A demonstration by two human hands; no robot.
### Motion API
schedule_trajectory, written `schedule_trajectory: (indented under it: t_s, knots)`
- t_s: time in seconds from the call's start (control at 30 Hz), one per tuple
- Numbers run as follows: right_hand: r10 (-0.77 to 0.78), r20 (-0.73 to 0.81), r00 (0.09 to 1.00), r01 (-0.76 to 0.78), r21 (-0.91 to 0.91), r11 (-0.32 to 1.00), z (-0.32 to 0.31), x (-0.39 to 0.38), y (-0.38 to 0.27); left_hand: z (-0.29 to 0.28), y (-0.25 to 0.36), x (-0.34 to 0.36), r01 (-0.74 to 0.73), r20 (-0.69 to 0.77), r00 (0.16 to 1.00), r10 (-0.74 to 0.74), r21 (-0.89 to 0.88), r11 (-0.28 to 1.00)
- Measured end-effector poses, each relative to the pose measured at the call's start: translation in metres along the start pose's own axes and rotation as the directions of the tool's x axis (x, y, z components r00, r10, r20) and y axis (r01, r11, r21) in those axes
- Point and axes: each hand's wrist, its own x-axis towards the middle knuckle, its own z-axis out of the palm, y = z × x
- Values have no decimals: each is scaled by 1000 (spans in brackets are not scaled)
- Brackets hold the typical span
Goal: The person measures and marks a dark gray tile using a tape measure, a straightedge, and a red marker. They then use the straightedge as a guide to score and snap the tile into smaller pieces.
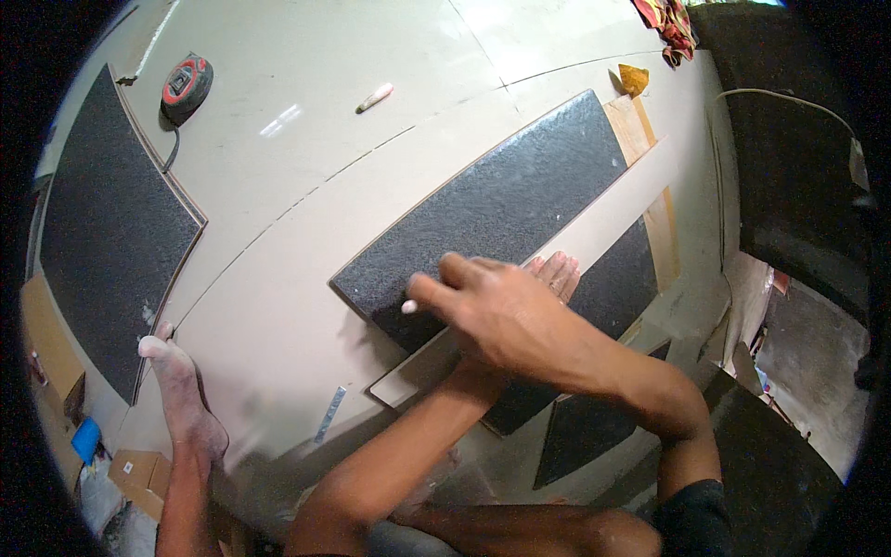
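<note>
A dark textured tile lies on the pale floor in front of me. Across it runs a long pale straight strip, slanting from lower left to upper right. My left hand presses on the strip with fingers laid flat, its back mostly hidden under my right arm. Crossing over it, my right hand is closed, with thumb and fingers pinched above the tile's near left end. A small white tip shows at these fingers; blur hides what it is. More dark tile surface shows on the strip's near side.
Another dark tile lies at left, beside a red-and-black tape measure and my foot. A pale stick lies beyond. Nearer are a small metallic strip, a cardboard box and a cut dark piece.
</note>
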Motion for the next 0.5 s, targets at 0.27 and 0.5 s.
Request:
schedule_trajectory:
  t_s: [0.27,0.5]
  knots:
    - [-110,139,984,104,52,993,15,5,-38,-2,0,-2,-29,1,1000,29,47,998]
    - [-73,7,997,63,430,900,21,6,-36,-2,-1,-1,-26,15,1000,25,66,997]
